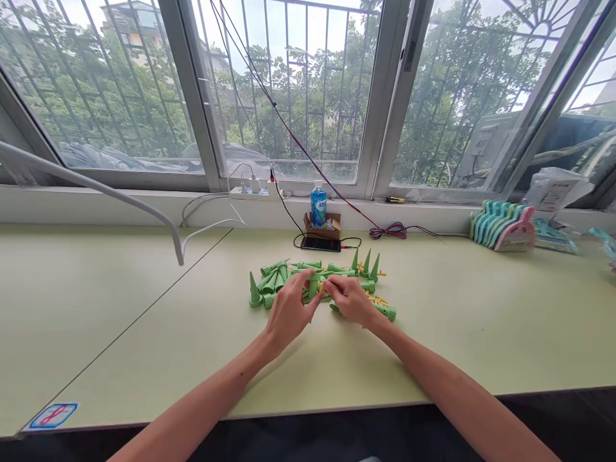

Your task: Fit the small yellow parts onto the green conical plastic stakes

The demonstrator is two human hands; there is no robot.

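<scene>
My left hand (291, 307) is closed around a green plastic spike (313, 283), its wide end up near the fingertips. Close against it, my right hand (351, 298) pinches a small yellow piece (322, 287), partly hidden by the fingers. More green spikes (280, 277) with ribbed round ends lie in a loose pile behind and beside both hands. One spike (255, 292) stands upright at the pile's left, and several others (367, 262) stand at its right. Small yellow pieces (379, 300) are scattered by my right wrist.
Behind the pile, a phone (321, 244) lies on the table (144, 359) with a cable attached. A blue bottle (318, 206) stands in a small cardboard box (321, 233). Coiled wire (392, 230) and a row of pastel hangers (503, 226) are farther right. A white bent tube (120, 196) crosses the left side.
</scene>
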